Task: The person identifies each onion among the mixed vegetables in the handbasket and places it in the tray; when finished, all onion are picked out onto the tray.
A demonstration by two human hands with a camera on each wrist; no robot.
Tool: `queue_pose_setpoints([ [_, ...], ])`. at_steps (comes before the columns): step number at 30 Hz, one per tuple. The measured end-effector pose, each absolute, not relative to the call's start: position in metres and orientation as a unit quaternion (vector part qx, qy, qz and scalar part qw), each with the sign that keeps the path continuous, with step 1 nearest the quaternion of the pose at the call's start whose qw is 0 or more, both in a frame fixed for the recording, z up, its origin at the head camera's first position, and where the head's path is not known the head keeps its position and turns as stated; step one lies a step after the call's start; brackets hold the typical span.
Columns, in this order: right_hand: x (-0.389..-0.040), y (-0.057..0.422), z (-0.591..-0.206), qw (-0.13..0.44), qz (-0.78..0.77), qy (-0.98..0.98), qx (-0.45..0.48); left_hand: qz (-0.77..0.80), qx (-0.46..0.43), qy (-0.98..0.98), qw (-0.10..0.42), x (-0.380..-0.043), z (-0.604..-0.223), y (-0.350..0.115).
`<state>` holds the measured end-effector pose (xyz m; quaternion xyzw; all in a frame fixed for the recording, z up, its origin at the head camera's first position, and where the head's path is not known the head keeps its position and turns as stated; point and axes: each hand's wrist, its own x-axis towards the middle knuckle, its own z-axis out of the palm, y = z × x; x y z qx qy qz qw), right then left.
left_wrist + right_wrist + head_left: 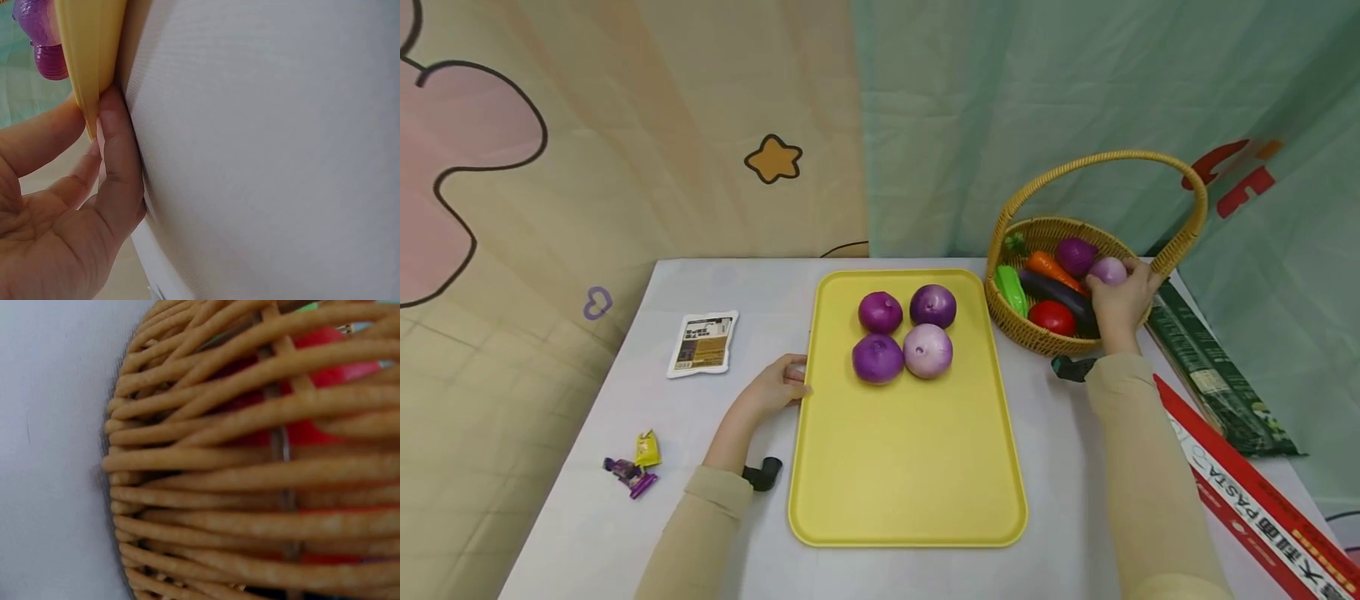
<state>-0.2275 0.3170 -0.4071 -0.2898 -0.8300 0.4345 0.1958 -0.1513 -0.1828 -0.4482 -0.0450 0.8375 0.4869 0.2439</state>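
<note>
My left hand (772,385) pinches the left rim of a yellow tray (910,467), the thumb above and fingers beneath in the left wrist view. Grouped on the tray's far half are several onions: a pale one (928,351) and darker purple ones (877,358). Inside the wicker basket (1037,337), at its right side, my right hand (1122,304) grips a light purple onion (1108,270) between thumb and fingers. Around it lie a dark purple onion (1076,256), a carrot (1051,268), an eggplant (1060,296), a tomato (1052,317) and a green pepper (1011,288).
The basket's tall handle (1097,158) arches over its contents. Right of it lie a dark green package (1213,367) and a long red pasta box (1262,500). A white-edged packet (703,344), a yellow wrapper (647,448) and a purple one (631,477) lie on the left.
</note>
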Motion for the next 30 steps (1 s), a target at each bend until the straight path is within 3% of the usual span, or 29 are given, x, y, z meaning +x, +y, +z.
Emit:
queue_pose_setpoints([
  [11,-0.208,0.303,-0.384,0.162,0.511,-0.792,-0.292,0.483,-0.045,0.839,0.248,-0.151,-0.448,-0.182],
  [19,-0.165,0.248,-0.357,-0.005,0.642,-0.753,-0.141,0.49,-0.037,0.836,0.245,-0.151,-0.445,-0.185],
  [30,-0.115,0.146,-0.409,-0.184,0.673,-0.715,0.042,0.488,-0.035,0.837,0.244,-0.153,-0.448,-0.185],
])
